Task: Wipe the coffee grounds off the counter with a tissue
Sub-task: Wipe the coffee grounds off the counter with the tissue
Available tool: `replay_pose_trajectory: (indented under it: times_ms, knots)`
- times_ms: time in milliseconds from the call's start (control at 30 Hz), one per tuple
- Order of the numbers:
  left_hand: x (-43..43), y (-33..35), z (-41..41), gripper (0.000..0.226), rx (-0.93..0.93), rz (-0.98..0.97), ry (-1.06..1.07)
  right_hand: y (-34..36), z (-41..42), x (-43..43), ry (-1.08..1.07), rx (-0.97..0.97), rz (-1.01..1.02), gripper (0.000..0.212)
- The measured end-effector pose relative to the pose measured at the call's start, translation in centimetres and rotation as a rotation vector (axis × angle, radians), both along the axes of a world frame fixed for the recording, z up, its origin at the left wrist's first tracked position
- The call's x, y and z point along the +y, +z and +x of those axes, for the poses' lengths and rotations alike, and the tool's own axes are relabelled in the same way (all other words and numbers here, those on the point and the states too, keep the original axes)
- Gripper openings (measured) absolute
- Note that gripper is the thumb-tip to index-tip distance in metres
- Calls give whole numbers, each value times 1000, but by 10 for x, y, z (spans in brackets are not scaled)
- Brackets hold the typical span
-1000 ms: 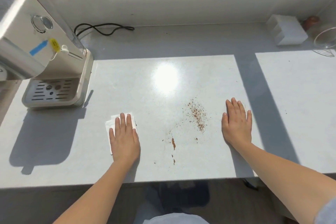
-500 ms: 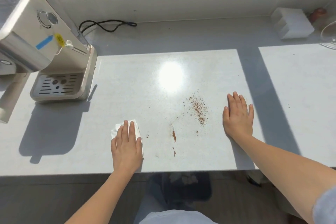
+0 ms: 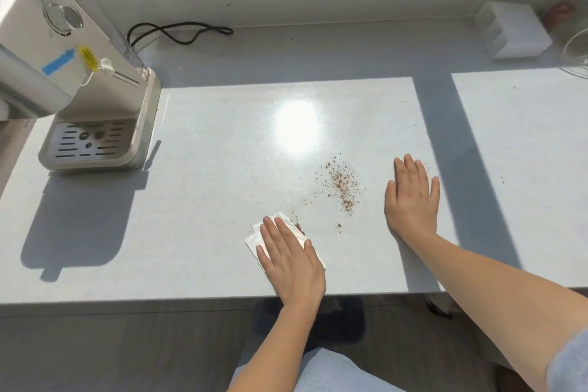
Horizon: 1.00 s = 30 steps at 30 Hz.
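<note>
Pressing a folded white tissue (image 3: 254, 240) flat against a pale counter (image 3: 206, 200), a person's left hand (image 3: 291, 259) lies palm down with fingers straight and close together, pinning the tissue rather than gripping it. The tissue's far right edge touches a small dark clump of coffee grounds, while the main scatter of coffee grounds (image 3: 342, 188) lies beyond and to the right of the tissue, trailing diagonally across the sunlit surface, with a few stray specks between the two. Just right of the grounds, the right hand (image 3: 412, 197) rests flat and open on the counter, fingers extended and slightly spread, holding nothing. Well to the left of the grounds and farther back stands a beige coffee machine (image 3: 92, 83) with a slotted drip tray, a blue strip and a yellow tag on its side. A black cord (image 3: 178, 32) loops behind it near the wall. Far right of the grounds, at the back, sits a white box (image 3: 512, 30).
</note>
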<state>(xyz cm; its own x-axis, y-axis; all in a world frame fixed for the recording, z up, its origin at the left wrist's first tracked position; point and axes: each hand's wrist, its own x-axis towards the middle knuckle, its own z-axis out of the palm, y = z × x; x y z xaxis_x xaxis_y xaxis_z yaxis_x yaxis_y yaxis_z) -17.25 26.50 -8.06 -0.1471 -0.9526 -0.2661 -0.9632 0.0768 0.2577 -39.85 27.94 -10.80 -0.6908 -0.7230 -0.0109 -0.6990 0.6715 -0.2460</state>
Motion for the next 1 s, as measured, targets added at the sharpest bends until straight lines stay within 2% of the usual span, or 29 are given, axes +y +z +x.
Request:
replay_pose_trajectory:
  times_ms: [133, 300, 433, 567, 667, 733, 833, 933, 1000]
  knots:
    - [-20, 0, -33, 66, 43, 7, -8, 1, 0, 1, 4, 3, -5, 51]
    - [-43, -8, -55, 64, 45, -22, -121, 1, 0, 0, 10, 11, -2, 56]
    - [-52, -8, -59, 62, 80, -16, -138, 2, -1, 0, -15, -8, -35, 51]
    - [-39, -2, -37, 60, 197, 27, -220, 4, -1, 0, -32, -21, -71, 48]
    - [-7, -2, 8, 66, 177, 3, -319, 5, -1, -1, -32, -28, -49, 49]
    - [8, -6, 47, 71, 127, -37, -262, 5, -1, -1, -29, -27, -44, 49]
    - [0, -9, 91, 70, 32, -80, -59, 4, -2, 0, -18, -16, -42, 49]
    - [-35, -9, 100, 60, -5, -67, 59, 3, -2, 0, -17, -10, -32, 49]
    - [-61, -8, 89, 63, -6, -73, 48, 2, -1, 0, -24, -5, -30, 49]
